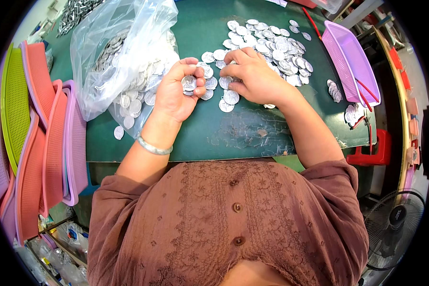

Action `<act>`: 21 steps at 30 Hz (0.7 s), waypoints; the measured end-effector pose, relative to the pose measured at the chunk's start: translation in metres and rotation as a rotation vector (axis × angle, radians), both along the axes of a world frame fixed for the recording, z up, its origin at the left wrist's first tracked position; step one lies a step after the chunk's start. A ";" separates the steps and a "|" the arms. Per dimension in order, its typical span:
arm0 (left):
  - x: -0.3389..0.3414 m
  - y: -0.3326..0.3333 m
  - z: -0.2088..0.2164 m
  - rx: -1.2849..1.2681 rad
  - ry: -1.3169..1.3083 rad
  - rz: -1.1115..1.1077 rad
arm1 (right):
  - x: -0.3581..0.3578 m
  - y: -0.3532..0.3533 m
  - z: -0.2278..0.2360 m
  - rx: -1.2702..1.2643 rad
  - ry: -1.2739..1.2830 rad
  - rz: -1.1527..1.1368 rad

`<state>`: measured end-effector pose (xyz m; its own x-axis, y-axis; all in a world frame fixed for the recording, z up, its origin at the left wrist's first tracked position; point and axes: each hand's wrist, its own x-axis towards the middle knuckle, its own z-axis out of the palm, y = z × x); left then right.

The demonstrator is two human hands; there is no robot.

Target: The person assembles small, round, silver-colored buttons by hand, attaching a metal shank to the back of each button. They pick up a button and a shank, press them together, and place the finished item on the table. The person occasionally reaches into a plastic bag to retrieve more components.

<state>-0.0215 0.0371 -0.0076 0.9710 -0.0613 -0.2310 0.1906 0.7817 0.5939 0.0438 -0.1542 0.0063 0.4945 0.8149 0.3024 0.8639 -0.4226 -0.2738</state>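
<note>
My left hand is palm up with its fingers curled round a few silver coin-like discs. To its right, my right hand reaches down over more discs, fingers bent and spread, the tips at a small cluster of discs. Whether a disc is pinched there is hard to see. A large loose pile of silver discs lies just beyond the right hand. Left of my left hand, a clear plastic bag lies open with many discs in it and spilling from its mouth.
The green table has a scuffed front area. A purple basket with red tools stands at the right, near small heaps of discs. Stacked baskets crowd the left; a red stool and a fan stand at the right.
</note>
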 end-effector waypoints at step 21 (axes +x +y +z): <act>-0.006 -0.013 0.009 0.306 -0.060 -0.189 | 0.005 0.002 0.009 0.798 1.353 -0.186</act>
